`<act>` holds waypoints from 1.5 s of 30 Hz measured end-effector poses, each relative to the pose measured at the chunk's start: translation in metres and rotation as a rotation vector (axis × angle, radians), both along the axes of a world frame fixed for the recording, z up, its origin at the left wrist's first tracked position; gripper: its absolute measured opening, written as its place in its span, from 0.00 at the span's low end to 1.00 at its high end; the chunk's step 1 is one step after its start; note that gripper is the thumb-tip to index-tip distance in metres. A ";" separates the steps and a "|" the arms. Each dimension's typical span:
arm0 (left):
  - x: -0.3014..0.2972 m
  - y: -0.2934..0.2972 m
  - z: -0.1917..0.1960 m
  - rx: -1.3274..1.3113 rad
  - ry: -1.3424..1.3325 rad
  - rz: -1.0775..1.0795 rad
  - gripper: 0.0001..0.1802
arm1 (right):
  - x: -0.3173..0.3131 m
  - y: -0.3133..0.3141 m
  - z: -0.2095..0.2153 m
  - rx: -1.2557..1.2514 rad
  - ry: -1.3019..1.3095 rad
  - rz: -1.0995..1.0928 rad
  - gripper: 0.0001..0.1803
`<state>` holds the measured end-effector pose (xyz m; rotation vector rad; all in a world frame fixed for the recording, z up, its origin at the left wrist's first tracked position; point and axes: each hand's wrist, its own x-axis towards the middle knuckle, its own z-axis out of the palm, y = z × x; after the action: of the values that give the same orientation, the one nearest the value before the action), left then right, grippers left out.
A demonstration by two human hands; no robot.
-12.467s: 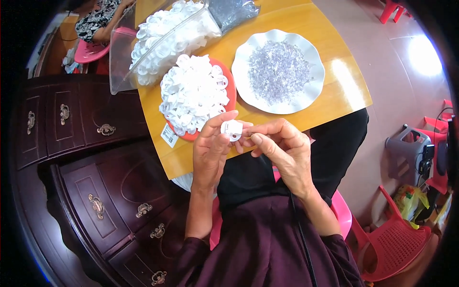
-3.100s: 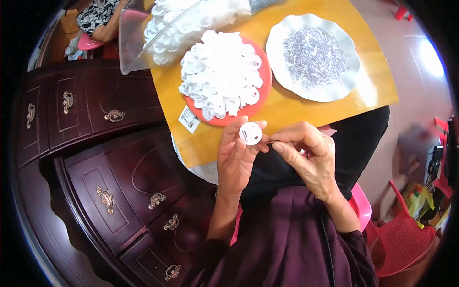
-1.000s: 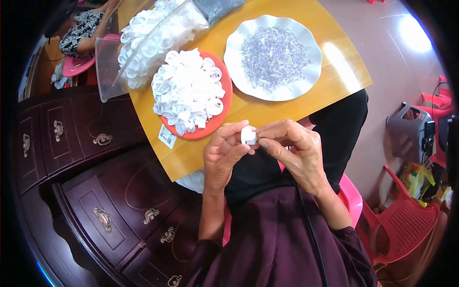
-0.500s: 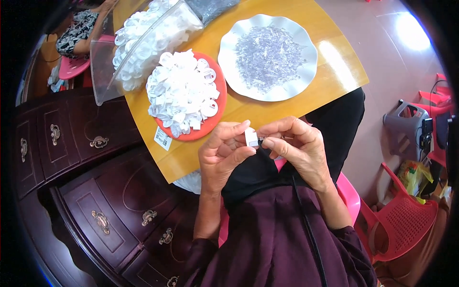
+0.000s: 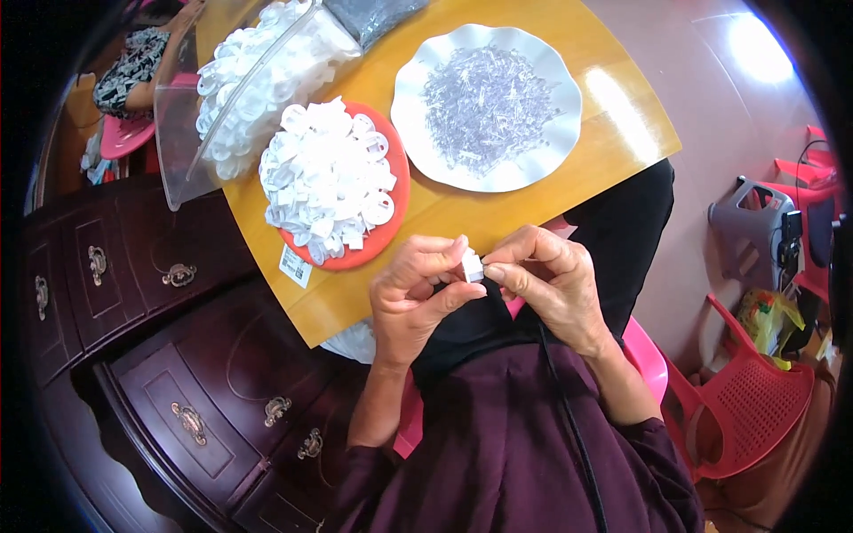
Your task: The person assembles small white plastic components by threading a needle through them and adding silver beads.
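A small white plastic cap [image 5: 471,265] is pinched between my left hand [image 5: 414,298] and my right hand [image 5: 549,281], just off the near edge of the wooden table [image 5: 613,147] and above my lap. Both hands have fingertips closed on the cap. On the table beyond them, a red plate [image 5: 386,244] is heaped with white plastic caps [image 5: 327,178]. To its right stands a white scalloped plate [image 5: 533,173] holding a pile of small clear plastic pieces [image 5: 487,105].
A clear plastic bag [image 5: 253,84] full of white caps lies at the table's far left. Dark wooden drawers [image 5: 191,391] with brass handles stand left of me. Red plastic chairs [image 5: 755,409] and a grey stool [image 5: 751,218] are on my right. Another person sits at the far left.
The cap has been turned between my fingers, from showing its round face to showing its edge. My hands stay together at the table's near edge.
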<state>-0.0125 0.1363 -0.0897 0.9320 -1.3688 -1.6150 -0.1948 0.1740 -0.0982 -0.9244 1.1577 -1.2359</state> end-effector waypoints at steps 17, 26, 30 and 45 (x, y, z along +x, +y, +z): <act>0.022 -0.119 0.059 -0.681 -0.480 0.339 0.19 | -0.019 -0.048 0.014 0.045 0.159 -0.160 0.09; 0.082 -0.228 0.074 -0.759 -0.753 0.484 0.19 | -0.065 -0.119 0.022 -0.201 0.850 -0.243 0.08; 0.080 -0.231 0.061 -0.940 -1.015 0.456 0.18 | -0.070 -0.154 0.009 -0.254 1.015 -0.219 0.09; 0.073 -0.230 0.053 -0.871 -0.958 0.490 0.18 | -0.065 -0.158 0.013 -0.143 0.910 -0.126 0.09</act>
<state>0.0606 -0.0932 -0.0371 1.3566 -1.9767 -0.0535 -0.2601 0.0163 -0.0852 -1.6258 1.8630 -1.0061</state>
